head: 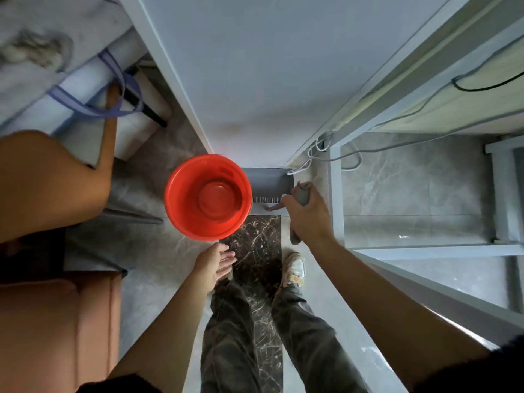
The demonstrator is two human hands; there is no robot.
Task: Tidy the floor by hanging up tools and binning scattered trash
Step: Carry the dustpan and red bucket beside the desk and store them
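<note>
**Dustpan by its handle, bucket close beside**

We have the grey dustpan (269, 182) standing on the floor against the foot of the white wall, its comb-toothed edge facing us, just beside the red bucket (208, 197). Its upright grey handle (302, 195) is in our right hand (307, 217), fingers wrapped fully round the grip near the top. We judge it light, rigid plastic: stiff enough to lift from the handle alone, smooth enough to twist in a loose fist, so the firm closed hold high on the handle suits hanging it up. Whether the handle end has a hanging hole we cannot tell.

Our left hand (217, 263) hangs open and empty, fingers loosely spread, just below the bucket's rim and not touching it. The bucket looks empty and light. Our shoe (295, 269) rests on the dark marble strip (255, 245) nearby; white cables (312, 157) trail along the wall's foot to the right.
</note>
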